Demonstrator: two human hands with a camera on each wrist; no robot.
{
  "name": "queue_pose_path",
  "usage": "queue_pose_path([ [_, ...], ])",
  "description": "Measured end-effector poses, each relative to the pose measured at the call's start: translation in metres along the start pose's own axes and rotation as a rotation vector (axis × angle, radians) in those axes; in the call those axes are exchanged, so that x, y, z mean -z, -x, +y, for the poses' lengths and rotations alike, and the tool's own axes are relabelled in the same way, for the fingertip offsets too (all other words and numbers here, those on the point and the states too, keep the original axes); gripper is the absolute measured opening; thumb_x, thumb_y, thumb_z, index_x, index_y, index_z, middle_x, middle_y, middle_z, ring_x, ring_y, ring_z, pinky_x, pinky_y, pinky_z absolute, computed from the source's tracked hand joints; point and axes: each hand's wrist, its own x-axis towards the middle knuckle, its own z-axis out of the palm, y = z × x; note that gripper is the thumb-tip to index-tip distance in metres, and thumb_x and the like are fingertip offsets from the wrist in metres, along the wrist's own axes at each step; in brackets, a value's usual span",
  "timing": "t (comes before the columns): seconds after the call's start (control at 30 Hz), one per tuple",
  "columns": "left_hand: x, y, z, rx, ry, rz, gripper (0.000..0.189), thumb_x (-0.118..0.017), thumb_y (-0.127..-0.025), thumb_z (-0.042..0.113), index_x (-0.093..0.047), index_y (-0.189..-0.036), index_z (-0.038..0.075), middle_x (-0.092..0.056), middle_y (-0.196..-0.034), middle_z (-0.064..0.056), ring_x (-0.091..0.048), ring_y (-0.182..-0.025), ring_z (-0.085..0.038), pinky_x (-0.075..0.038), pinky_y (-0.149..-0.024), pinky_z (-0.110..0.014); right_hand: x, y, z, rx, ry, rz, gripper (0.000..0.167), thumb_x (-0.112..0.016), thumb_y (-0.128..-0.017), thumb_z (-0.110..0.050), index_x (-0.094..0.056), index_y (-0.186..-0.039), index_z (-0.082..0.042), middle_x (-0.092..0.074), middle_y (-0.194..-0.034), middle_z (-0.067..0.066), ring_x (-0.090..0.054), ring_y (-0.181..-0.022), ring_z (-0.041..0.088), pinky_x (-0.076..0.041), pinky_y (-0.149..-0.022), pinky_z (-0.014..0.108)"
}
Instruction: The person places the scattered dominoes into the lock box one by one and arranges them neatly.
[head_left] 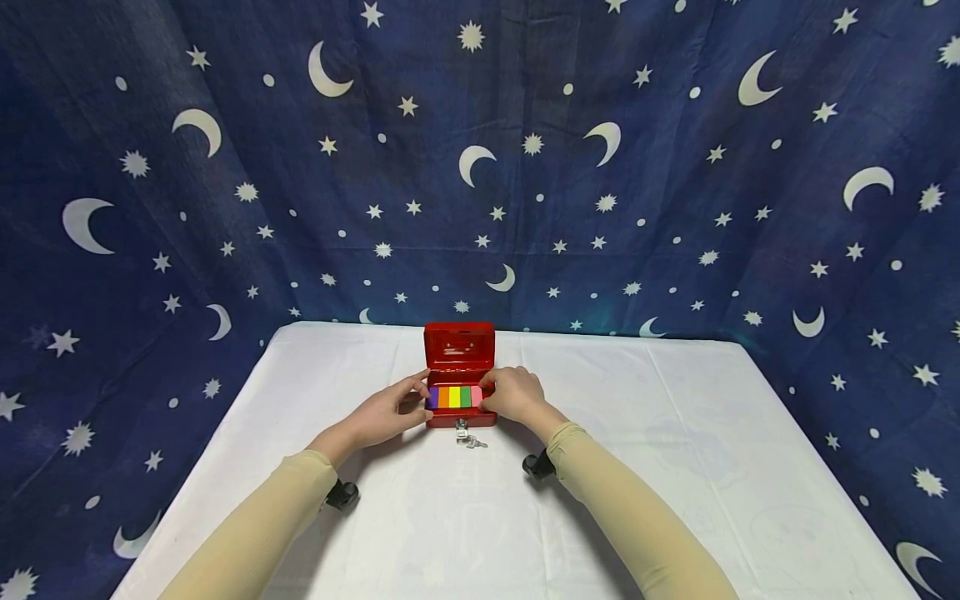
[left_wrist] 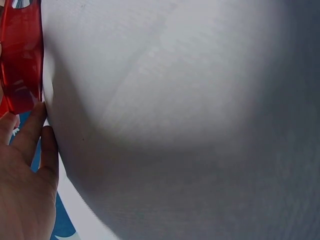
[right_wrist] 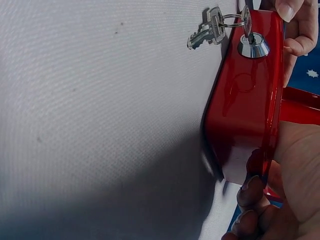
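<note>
A red cash box (head_left: 461,421) stands with its lid (head_left: 459,345) raised, and several coloured blocks lie inside it in a row. From left to right they are purple (head_left: 433,397), orange, yellow (head_left: 454,397), green and pink (head_left: 477,397). My left hand (head_left: 386,412) is at the box's left end, fingertips by the purple block and thumb at the front rim. In the left wrist view its outer fingers (left_wrist: 32,135) lie fairly straight beside the box. At the other end my right hand (head_left: 516,393) pinches the pink block between thumb and index finger, its other fingers (right_wrist: 252,192) curled outside the box wall.
A ring of keys (right_wrist: 216,27) hangs from the lock (right_wrist: 253,46) on the box's front and lies on the white tablecloth (head_left: 675,433). Behind the table hangs a dark blue curtain (head_left: 420,167) with moons and stars.
</note>
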Motion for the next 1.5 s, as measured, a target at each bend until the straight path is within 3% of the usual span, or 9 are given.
queue_pose_path([
  [1.5,0.0,0.0009,0.0006,-0.006,-0.007,0.001,0.024,-0.07,-0.096,0.04,-0.055,-0.111,0.028,-0.031,-0.165,0.01,-0.044,-0.144,-0.022,-0.031,-0.117,-0.058,-0.0013,-0.0023,0.0032,0.033,0.001,0.0,0.043,-0.088,-0.079,-0.033,-0.076,-0.118,-0.019,-0.072,-0.106,-0.001,-0.056,-0.096,0.022,-0.05,-0.086,0.04],
])
